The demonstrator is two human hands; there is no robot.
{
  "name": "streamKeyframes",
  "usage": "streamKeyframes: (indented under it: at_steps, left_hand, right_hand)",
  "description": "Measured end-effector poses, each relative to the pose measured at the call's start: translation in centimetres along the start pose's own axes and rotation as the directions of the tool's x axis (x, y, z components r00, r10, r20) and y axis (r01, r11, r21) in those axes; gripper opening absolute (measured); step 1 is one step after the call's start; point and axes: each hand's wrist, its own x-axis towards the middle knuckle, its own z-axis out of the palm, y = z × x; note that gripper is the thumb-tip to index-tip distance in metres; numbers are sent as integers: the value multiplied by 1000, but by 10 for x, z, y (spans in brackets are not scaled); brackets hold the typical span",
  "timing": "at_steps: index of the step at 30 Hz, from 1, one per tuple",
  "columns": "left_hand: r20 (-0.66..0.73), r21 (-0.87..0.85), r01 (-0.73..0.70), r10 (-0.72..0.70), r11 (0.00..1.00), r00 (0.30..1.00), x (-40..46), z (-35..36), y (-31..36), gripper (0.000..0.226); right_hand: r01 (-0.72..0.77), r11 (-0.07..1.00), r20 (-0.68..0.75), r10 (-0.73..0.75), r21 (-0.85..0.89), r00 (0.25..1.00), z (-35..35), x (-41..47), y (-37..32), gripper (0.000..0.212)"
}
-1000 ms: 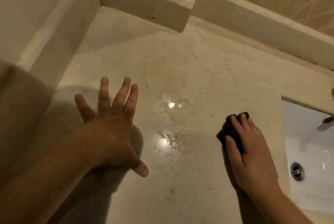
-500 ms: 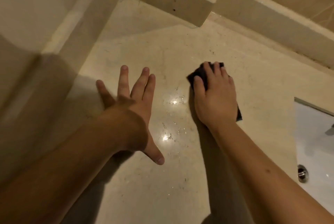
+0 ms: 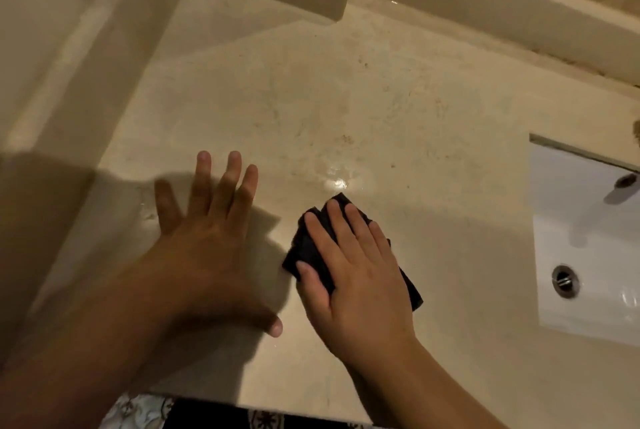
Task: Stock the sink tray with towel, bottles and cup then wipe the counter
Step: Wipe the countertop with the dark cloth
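Two hands are seen over the beige stone counter (image 3: 398, 110) in the head view. The left hand (image 3: 207, 238), at lower left of the frame, is spread wide with its fingers apart and nothing held; whether its palm touches the counter cannot be told, as it is blurred and shadowed. The right hand (image 3: 356, 276), at lower centre, is laid flat with fingers extended and pressed down on a dark cloth (image 3: 311, 255), which is pinned against the counter rather than gripped. The cloth is folded and shows beyond the fingertips and at both sides of the hand. A wet, shiny patch (image 3: 337, 179) is seen just above the cloth. The white sink (image 3: 585, 255) with its metal drain (image 3: 565, 281) is set into the counter at the right edge of the frame, well apart from the cloth. A raised stone ledge (image 3: 485, 13) runs along the top.
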Motion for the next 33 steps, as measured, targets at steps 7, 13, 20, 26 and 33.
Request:
streamKeyframes:
  at_steps: [7, 13, 20, 26, 33]
  left_hand:
    - [61, -139, -83, 93, 987, 994, -12, -14, -11, 174]
    - [37, -129, -36, 41, 991, 998, -33, -1, -23, 177]
    - [-26, -114, -71, 69, 991, 997, -33, 10, -30, 163]
    - [8, -32, -37, 37, 999, 999, -30, 10, -27, 180]
    - [-21, -40, -41, 40, 998, 999, -33, 4, -21, 175]
  right_hand:
    - [-351, 897, -141, 397, 268, 907, -43, -33, 84, 45]
    - [-155, 815, -313, 380, 559, 870, -44, -16, -2, 45]
    - [149, 979, -111, -134, 137, 985, 14, -17, -83, 47]
    - [120, 990, -136, -109, 73, 985, 15, -36, -43, 44]
    - [-300, 942, -253, 330, 150, 910, -23, -65, 66, 41]
